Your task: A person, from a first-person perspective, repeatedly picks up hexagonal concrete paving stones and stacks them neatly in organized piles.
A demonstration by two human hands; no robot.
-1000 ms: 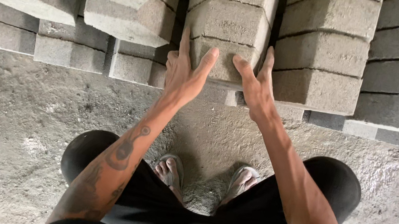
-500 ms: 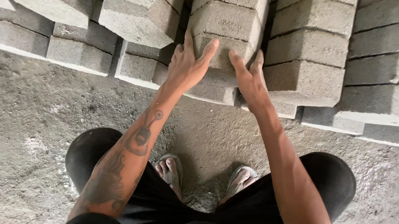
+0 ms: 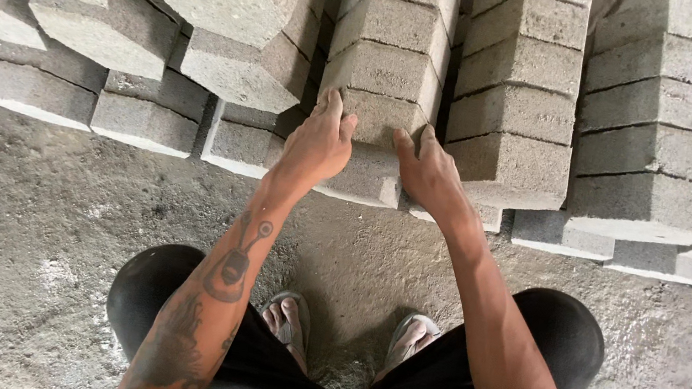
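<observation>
A tall stack of grey concrete paving blocks [image 3: 394, 36] rises right in front of me. My left hand [image 3: 317, 142] presses against the left side of a low block [image 3: 376, 121] in that stack, fingers spread over its edge. My right hand [image 3: 426, 168] grips the same block from the right side. Both hands clasp it between them. The block under it [image 3: 362, 179] juts out slightly at the bottom. My feet in sandals [image 3: 347, 334] stand on the ground below, between my bent knees in black trousers.
More stacks of the same grey blocks stand to the right [image 3: 652, 132] and lean in a jumbled pile to the left [image 3: 161, 17]. A low row of blocks [image 3: 38, 90] runs along the left. The ground [image 3: 23, 245] is rough grey concrete.
Both hands have closed in from open, raised palms onto the sides of the low block. The camera has moved slightly nearer to the stack.
</observation>
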